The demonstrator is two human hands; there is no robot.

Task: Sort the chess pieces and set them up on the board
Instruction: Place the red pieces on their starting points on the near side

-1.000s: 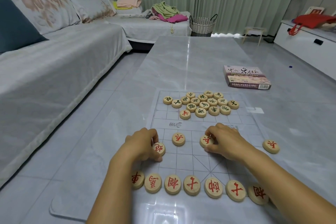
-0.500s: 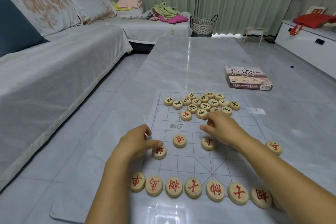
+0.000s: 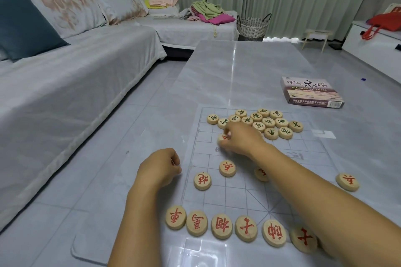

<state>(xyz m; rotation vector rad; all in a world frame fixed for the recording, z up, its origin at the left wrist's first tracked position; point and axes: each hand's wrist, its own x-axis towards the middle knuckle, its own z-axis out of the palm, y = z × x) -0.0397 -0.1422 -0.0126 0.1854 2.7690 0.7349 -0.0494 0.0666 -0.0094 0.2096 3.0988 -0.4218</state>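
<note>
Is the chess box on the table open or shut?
Shut: the chess box lies flat, its printed top covering it fully, nothing inside showing.

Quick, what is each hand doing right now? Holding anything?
Left hand: closed, fingers curled, nothing visible in it.
Right hand: closed, pinching a red-lettered piece.
</note>
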